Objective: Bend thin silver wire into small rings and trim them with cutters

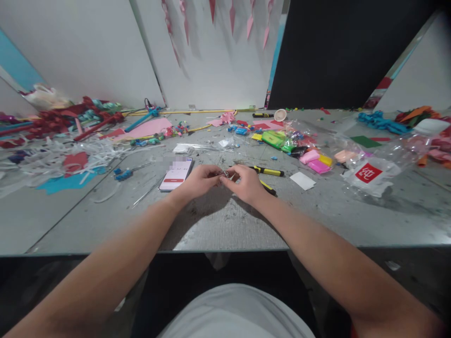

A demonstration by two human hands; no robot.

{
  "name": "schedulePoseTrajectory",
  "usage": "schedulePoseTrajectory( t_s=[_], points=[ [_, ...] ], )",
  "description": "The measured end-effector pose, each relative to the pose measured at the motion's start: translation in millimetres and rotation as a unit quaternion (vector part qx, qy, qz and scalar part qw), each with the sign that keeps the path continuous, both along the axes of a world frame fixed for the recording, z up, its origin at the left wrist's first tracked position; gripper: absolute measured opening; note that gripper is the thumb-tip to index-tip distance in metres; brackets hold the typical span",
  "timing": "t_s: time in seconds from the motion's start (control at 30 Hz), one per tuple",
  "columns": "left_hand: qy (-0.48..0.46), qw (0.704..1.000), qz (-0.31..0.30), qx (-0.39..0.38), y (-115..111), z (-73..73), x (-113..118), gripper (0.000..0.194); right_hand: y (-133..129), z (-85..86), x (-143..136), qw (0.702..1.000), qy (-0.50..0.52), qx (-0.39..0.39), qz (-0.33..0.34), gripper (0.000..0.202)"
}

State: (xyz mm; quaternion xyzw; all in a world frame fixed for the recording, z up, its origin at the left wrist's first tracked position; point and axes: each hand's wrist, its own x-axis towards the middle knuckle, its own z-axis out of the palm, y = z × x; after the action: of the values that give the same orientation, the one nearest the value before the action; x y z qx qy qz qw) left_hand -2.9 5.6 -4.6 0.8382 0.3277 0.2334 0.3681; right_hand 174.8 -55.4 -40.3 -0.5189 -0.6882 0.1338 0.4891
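Note:
My left hand [200, 180] and my right hand [244, 183] meet over the middle of the grey table. Their fingers pinch a small, thin, silvery piece [224, 174] between them, too small to make out clearly. Just left of my left hand lies a phone [175, 177] with a lit screen. Beside my right hand are a yellow and black tool handle [269, 172] and a second one, partly hidden by the hand. A white paper square [302, 180] lies farther right.
A clear plastic bottle [394, 155] lies at the right. Coloured clay packets [275, 139] are behind the hands. White strips and blue paper [70, 180] spread at the left, with thin wires [146, 191] by the phone. The table's front edge [225, 250] is near my body.

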Motion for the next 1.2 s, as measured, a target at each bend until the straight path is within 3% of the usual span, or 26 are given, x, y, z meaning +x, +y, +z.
schedulePoseTrajectory(
  t_s=[0.3, 0.47, 0.63, 0.87, 1.2],
  points=[
    [0.034, 0.999, -0.011, 0.011, -3.9, 5.0, 0.2, 0.028, -1.8, 4.2, 3.9, 0.999, -0.033, 0.001, 0.006, 0.012],
    [0.029, 0.999, -0.017, -0.006, -4.0, 5.7, -0.4, 0.030, -1.3, 8.8, 8.6, 0.999, -0.013, -0.021, 0.034, 0.028],
    [0.017, 0.999, -0.022, -0.025, -6.3, 8.6, -2.1, 0.031, 0.7, 8.0, 11.6, 0.991, 0.062, -0.094, 0.068, 0.026],
    [0.011, 0.999, -0.041, -0.032, -5.9, 9.8, -5.5, 0.030, 2.5, 5.6, 10.1, 0.959, 0.179, -0.189, 0.112, 0.026],
    [0.011, 1.000, -0.021, -0.011, -7.3, 9.8, -3.9, 0.029, 3.7, 3.6, 4.5, 0.919, 0.301, -0.228, 0.108, 0.019]
  ],
)
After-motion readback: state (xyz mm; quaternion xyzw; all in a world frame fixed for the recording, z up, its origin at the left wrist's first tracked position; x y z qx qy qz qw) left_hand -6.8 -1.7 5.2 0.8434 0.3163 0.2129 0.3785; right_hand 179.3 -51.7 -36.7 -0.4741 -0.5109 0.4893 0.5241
